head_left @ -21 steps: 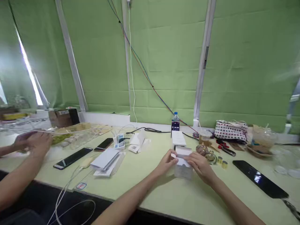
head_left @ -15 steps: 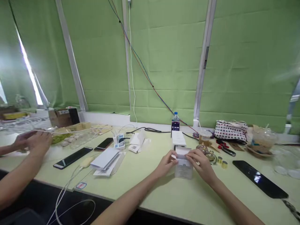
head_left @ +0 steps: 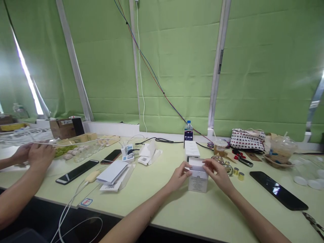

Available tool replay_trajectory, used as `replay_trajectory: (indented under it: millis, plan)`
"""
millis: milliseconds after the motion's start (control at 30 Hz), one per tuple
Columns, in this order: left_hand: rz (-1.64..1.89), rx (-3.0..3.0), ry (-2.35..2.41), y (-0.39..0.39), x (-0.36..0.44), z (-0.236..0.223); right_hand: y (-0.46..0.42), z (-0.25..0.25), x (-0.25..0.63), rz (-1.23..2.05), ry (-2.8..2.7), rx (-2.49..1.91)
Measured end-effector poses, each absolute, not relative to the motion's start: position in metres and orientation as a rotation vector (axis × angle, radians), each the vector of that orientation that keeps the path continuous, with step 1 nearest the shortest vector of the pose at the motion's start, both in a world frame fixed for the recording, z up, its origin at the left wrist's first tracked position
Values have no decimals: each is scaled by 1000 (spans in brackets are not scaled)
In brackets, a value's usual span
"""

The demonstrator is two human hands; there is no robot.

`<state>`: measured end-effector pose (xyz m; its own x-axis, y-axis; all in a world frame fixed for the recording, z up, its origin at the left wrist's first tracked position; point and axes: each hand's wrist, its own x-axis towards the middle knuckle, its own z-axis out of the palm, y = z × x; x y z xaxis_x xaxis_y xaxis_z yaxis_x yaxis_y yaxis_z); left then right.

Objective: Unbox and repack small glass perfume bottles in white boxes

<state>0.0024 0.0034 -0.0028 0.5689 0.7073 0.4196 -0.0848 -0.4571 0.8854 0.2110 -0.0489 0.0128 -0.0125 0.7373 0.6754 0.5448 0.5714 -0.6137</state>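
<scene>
A small white carton (head_left: 197,184) with printed text on its front stands on the table in front of me, its top flap raised. My left hand (head_left: 179,177) pinches the carton's upper left edge, thumb in front and fingers behind. At the upper right, my right hand (head_left: 218,173) has its fingertips closed on the flap and rim. The carton's inside is hidden from this angle. Just behind it is a white box (head_left: 191,149), with a phone (head_left: 188,136) showing a timer propped upright beyond it.
To the right are gold caps (head_left: 241,176), a drink cup (head_left: 220,147), a black phone (head_left: 278,190) and pliers (head_left: 314,224). Flattened white cartons (head_left: 115,173), a charger (head_left: 128,153) and cables lie left. Another person's hands (head_left: 42,155) are at far left.
My right hand has shifted slightly up and right at the carton's top, and more of the printed front shows. My left hand stays about where it was.
</scene>
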Motion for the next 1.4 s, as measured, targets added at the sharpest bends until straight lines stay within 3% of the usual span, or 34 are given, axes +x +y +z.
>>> replay_trajectory:
  millis: [233,600,900,1400]
  plan:
    - [1000,1883,483,1,3,0,-48,17,211,708,-1543,-1032]
    - [989,1883,477,0,3,-1,-43,12,211,806,-1366,-1038]
    - [977,1885,502,-4,2,4,-48,14,209,1112,-1194,-982]
    - [940,1834,459,-1,4,0,-46,4,196,993,-1109,-926]
